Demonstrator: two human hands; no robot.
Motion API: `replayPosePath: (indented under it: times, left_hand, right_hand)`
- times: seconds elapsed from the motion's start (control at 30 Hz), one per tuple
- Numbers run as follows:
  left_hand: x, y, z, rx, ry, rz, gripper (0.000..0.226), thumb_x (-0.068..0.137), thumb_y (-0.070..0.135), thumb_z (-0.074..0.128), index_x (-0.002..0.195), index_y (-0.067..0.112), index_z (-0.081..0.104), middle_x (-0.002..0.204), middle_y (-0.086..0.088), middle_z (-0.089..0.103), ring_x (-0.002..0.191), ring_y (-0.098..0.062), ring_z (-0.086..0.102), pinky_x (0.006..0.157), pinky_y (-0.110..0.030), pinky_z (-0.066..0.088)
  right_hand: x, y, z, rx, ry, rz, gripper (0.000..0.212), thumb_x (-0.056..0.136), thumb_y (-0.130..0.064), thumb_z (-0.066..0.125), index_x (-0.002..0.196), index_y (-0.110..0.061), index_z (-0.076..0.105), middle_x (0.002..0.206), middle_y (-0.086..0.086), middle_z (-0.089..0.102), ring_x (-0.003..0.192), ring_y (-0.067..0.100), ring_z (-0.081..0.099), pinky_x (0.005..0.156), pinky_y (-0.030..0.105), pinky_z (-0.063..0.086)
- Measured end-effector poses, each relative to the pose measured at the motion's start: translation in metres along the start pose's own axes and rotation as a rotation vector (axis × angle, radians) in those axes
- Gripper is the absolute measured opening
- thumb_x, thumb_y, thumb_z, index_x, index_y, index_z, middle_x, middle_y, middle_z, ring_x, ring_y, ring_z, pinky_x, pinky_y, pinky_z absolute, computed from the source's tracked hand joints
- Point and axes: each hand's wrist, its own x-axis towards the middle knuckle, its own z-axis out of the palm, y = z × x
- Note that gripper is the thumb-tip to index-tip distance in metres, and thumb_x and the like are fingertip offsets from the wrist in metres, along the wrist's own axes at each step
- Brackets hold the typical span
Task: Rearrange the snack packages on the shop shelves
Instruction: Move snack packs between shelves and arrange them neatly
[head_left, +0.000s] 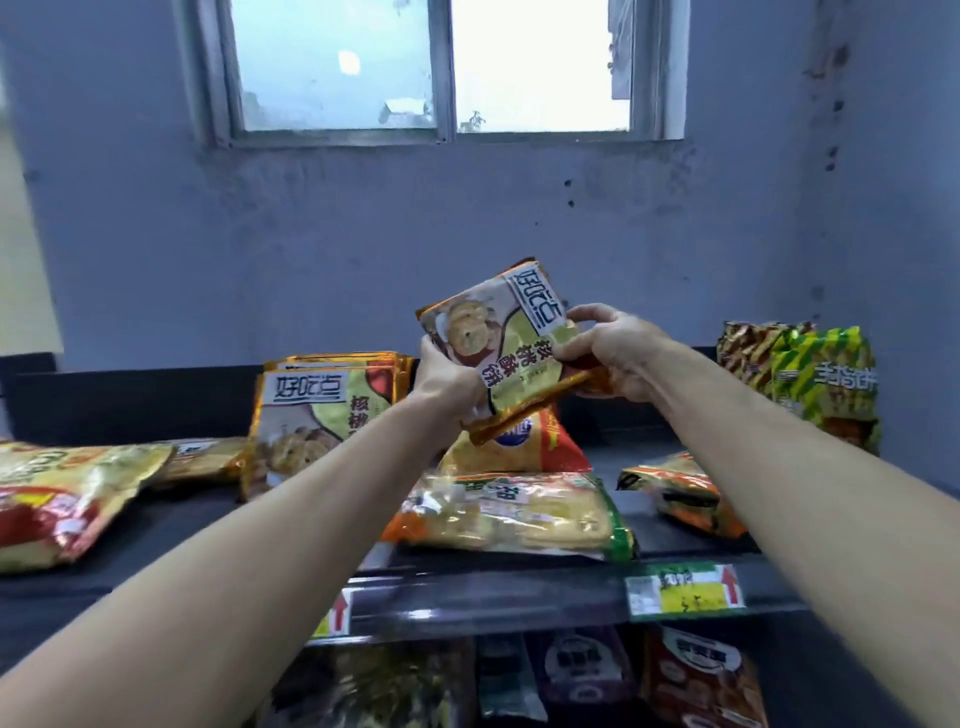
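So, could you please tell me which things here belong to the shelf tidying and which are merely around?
Job: cookie pack, held by left hand and right hand; matching stack; flat cracker pack; green packs; shelf.
Just around: window; wall; price tag.

The raised biscuit packet (498, 338) is orange-gold at its edges, with a white logo panel, a pale green field and tan biscuits. The stack (296, 431) at its eight o'clock repeats that print. At three o'clock a bag (826, 384) bears green-and-yellow zigzags. The shelf (467, 605) is dark grey, its price tag (685, 590) green-yellow with a red arrow.
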Motion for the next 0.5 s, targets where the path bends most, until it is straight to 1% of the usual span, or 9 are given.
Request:
replayPosePath:
  times: [0.1,0.2,0.23,0.27,0.33,0.37,0.4,0.43,0.5]
  left_hand:
    - [-0.006,-0.012,-0.056,0.006,0.053,-0.088,0.082,0.075,-0.009,0.062,0.140,0.014,0.016,0.127,-0.016,0.044,0.106,-0.035,0.053,0.076,-0.044,0.055]
    - [-0.012,-0.024,-0.107,-0.022,0.094,-0.172,0.076,0.081,0.002,0.065,0.136,0.012,0.014,0.121,-0.017,0.046,0.087,-0.031,0.059,0.068,-0.039,0.055]
    - [-0.013,-0.028,-0.122,-0.016,0.134,-0.184,0.071,0.083,0.007,0.066,0.133,0.012,0.016,0.120,-0.016,0.046,0.088,-0.031,0.061,0.071,-0.040,0.054]
    - [-0.014,-0.031,-0.137,0.025,0.196,-0.191,0.068,0.084,0.013,0.066,0.131,0.013,0.017,0.124,-0.016,0.045,0.095,-0.033,0.060,0.079,-0.042,0.053]
    - [-0.015,-0.037,-0.166,0.178,0.320,-0.193,0.086,0.081,0.021,0.070,0.142,0.015,0.011,0.142,-0.019,0.031,0.122,-0.038,0.046,0.097,-0.044,0.043]
    - [-0.017,-0.041,-0.177,0.242,0.351,-0.186,0.095,0.077,0.023,0.074,0.146,0.014,0.010,0.146,-0.019,0.024,0.128,-0.038,0.039,0.099,-0.043,0.040]
    - [-0.019,-0.045,-0.187,0.274,0.357,-0.178,0.092,0.075,0.023,0.077,0.144,0.011,0.017,0.143,-0.018,0.025,0.126,-0.038,0.040,0.098,-0.042,0.041]
    - [-0.020,-0.049,-0.195,0.265,0.329,-0.170,0.078,0.073,0.020,0.078,0.136,0.007,0.033,0.136,-0.018,0.032,0.118,-0.036,0.048,0.093,-0.040,0.048]
    - [-0.022,-0.060,-0.207,0.200,0.218,-0.188,0.032,0.072,0.009,0.077,0.097,0.002,0.058,0.113,-0.017,0.056,0.088,-0.031,0.062,0.070,-0.038,0.057]
  right_hand:
    - [-0.009,-0.008,0.054,0.012,-0.049,-0.098,0.041,0.074,0.014,0.064,0.092,-0.023,0.060,0.076,0.009,0.070,0.050,0.020,0.066,0.043,0.031,0.055]
    - [-0.018,-0.020,0.104,-0.005,-0.110,-0.158,0.041,0.074,0.017,0.063,0.090,-0.022,0.063,0.072,0.010,0.071,0.051,0.024,0.068,0.043,0.029,0.053]
    - [-0.021,-0.023,0.119,-0.035,-0.135,-0.177,0.040,0.074,0.016,0.063,0.089,-0.021,0.063,0.077,0.010,0.071,0.053,0.025,0.069,0.045,0.029,0.054]
    - [-0.023,-0.025,0.134,-0.075,-0.159,-0.195,0.039,0.074,0.016,0.063,0.088,-0.021,0.064,0.081,0.010,0.070,0.056,0.024,0.070,0.046,0.028,0.054]
    - [-0.026,-0.027,0.159,-0.177,-0.192,-0.233,0.037,0.075,0.016,0.063,0.086,-0.020,0.065,0.088,0.007,0.069,0.063,0.021,0.069,0.047,0.024,0.053]
    - [-0.027,-0.026,0.171,-0.228,-0.204,-0.249,0.037,0.074,0.016,0.063,0.086,-0.019,0.066,0.091,0.006,0.068,0.067,0.019,0.067,0.047,0.022,0.052]
    - [-0.027,-0.024,0.181,-0.281,-0.215,-0.261,0.036,0.074,0.015,0.064,0.088,-0.018,0.067,0.094,0.006,0.067,0.072,0.018,0.065,0.050,0.022,0.053]
    - [-0.027,-0.021,0.190,-0.333,-0.220,-0.268,0.034,0.074,0.013,0.066,0.090,-0.018,0.069,0.098,0.007,0.067,0.080,0.019,0.064,0.057,0.024,0.054]
    - [-0.025,-0.013,0.203,-0.394,-0.191,-0.271,0.035,0.076,0.009,0.067,0.101,-0.014,0.070,0.108,0.009,0.066,0.095,0.022,0.062,0.078,0.030,0.055]
